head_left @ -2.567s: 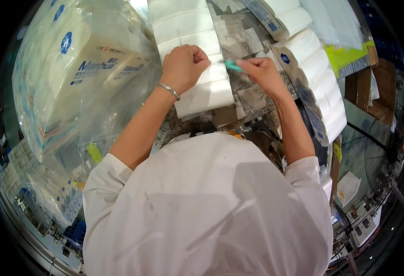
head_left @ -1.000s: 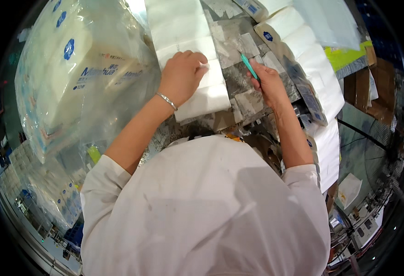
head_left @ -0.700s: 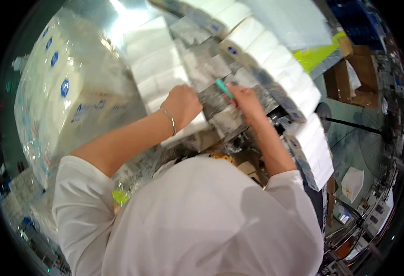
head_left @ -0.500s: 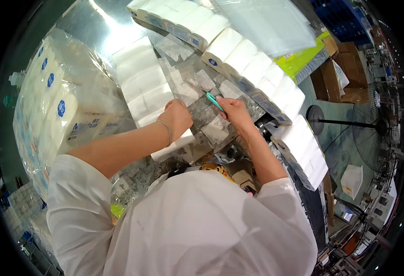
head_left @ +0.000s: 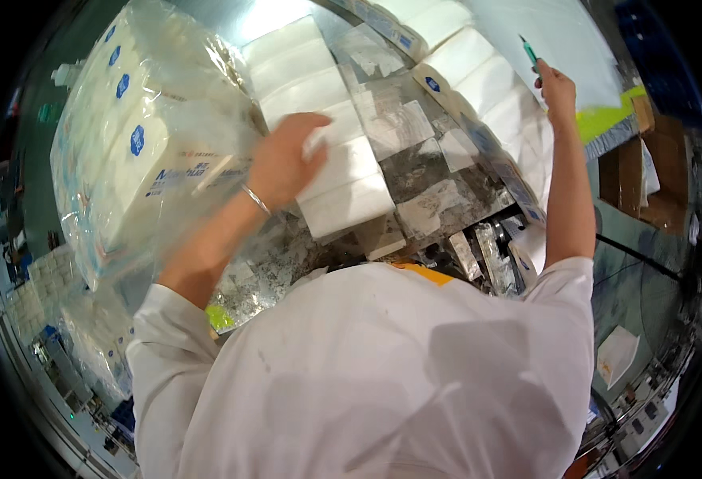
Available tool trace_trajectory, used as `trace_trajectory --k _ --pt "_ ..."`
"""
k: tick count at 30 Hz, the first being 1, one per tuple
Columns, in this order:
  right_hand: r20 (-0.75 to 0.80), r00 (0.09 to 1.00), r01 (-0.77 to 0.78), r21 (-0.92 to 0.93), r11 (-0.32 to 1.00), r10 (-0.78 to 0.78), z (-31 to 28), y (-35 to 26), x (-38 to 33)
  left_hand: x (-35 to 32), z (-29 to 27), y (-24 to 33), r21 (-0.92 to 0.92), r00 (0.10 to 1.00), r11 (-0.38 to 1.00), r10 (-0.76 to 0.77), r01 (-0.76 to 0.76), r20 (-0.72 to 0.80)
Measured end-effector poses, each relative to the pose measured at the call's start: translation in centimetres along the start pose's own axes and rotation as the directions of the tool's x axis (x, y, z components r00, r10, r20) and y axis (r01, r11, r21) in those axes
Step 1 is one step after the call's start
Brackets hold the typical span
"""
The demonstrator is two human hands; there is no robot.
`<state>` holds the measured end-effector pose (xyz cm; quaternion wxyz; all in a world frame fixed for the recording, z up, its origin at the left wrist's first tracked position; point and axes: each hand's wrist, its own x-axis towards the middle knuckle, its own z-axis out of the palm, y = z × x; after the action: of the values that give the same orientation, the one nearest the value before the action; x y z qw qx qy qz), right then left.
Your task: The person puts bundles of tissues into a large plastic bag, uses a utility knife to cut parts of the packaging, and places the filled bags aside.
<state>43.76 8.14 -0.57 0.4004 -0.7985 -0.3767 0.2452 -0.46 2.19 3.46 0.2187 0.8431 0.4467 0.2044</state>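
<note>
A: Left hand [head_left: 283,164]?

B: Upper centre of frame, blurred. It lies on the row of white folded tissue stacks [head_left: 327,160], fingers draped over a stack's top edge. Can't tell if the grip is closed on anything. Thin silver bracelet [head_left: 257,199] at the wrist.

A: Right hand [head_left: 557,86]?

B: Upper right, arm stretched up. Grip pinched on a slim teal pen-like tool [head_left: 529,50], tip pointing to the top of the frame, over a pale sheet.

A: Around them?

B: Large clear plastic bag of white tissue packs with blue round labels [head_left: 139,152] at left, just beside the left hand. Flat clear plastic wrappers [head_left: 415,152] spread across the tabletop between the hands. Second row of white tissue packs [head_left: 479,76] runs diagonally toward the right hand.
</note>
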Motion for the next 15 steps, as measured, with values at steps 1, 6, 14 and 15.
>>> trace_trajectory --k 1,6,14,15 --pt "0.063 0.996 -0.062 -0.03 0.998 0.064 0.4 -0.3 1.2 -1.6 1.7 0.1 0.089 0.993 0.989 0.122 -0.121 0.003" --pt "0.061 0.87 0.443 -0.533 0.721 -0.49 4.3 -0.2 1.5 -7.9 5.0 4.9 -0.615 0.876 0.789 0.306 -0.014 0.373" --pt "0.692 0.225 0.942 0.024 0.334 -0.686 11.2 -6.2 -24.1 -7.3 2.0 2.8 0.018 0.993 0.996 0.091 -0.093 0.074" --pt "0.7 0.24 0.958 -0.06 0.279 -0.673 10.6 -5.5 -24.4 -7.6 2.1 2.4 0.087 0.991 0.99 0.104 -0.111 0.084"
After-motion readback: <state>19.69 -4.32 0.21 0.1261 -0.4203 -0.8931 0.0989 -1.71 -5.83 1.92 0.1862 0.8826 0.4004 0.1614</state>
